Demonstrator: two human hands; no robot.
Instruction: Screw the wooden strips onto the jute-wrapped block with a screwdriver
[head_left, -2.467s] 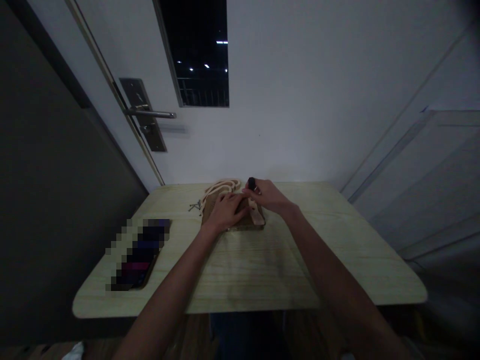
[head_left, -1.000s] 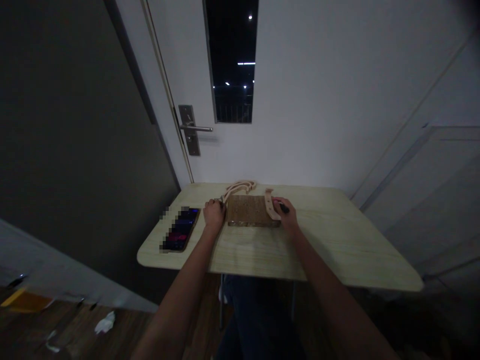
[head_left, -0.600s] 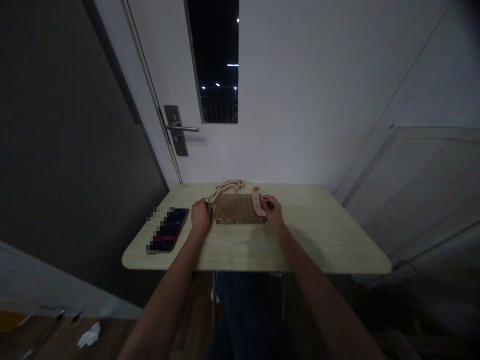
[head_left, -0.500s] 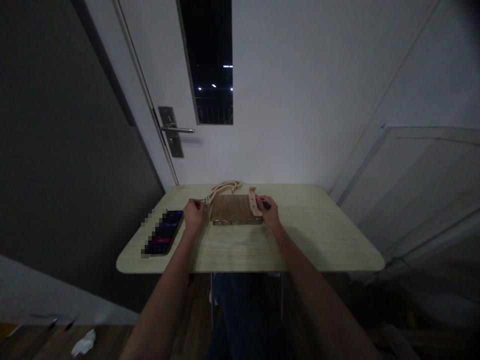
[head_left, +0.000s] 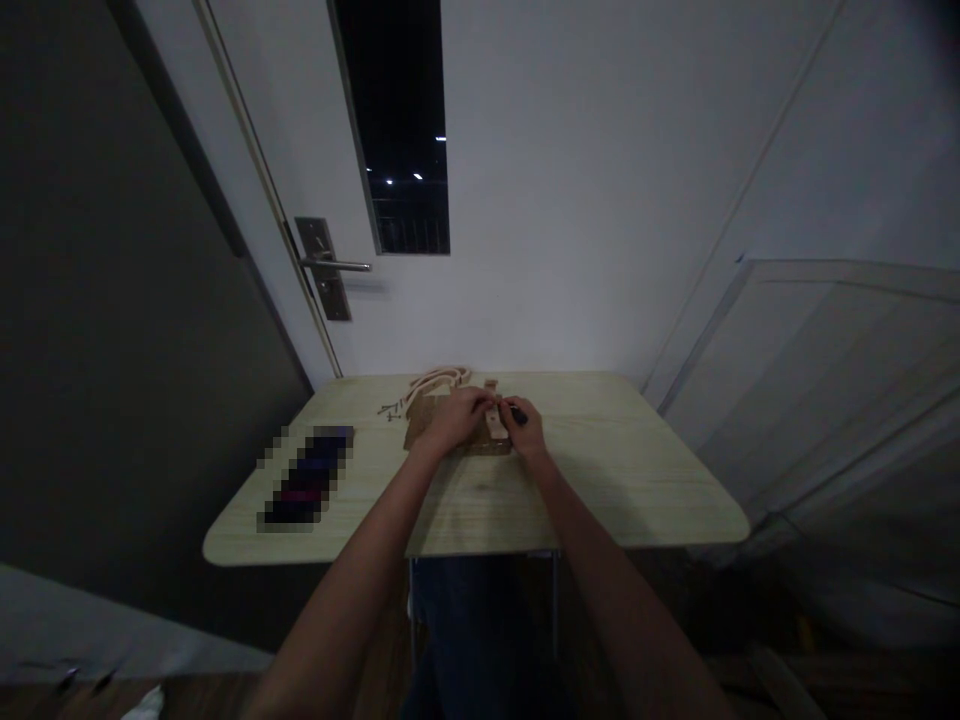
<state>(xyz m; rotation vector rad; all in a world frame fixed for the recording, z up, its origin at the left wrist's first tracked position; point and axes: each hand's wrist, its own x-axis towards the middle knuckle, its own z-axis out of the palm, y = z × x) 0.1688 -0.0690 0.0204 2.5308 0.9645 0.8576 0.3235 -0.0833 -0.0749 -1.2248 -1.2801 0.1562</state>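
A brown board (head_left: 420,422) lies on the pale wooden table (head_left: 600,470), with a light wooden strip (head_left: 493,420) standing across its right end. My left hand (head_left: 459,418) reaches over the board, fingers pinched at the strip. My right hand (head_left: 525,438) rests just right of the strip, closed around a small dark tool (head_left: 517,412). Several curved pale wooden pieces (head_left: 439,377) lie behind the board. A few small dark screws (head_left: 388,410) sit left of them.
A phone (head_left: 306,478) lies on the table's left part. Behind the table stands a white door with a metal handle (head_left: 334,266) and a dark narrow window (head_left: 394,120). A dark wall fills the left; white panels lean at the right.
My left hand left the screws at the board's left side and moved right over the board to the wooden strip. My right hand stayed beside the strip with the tool.
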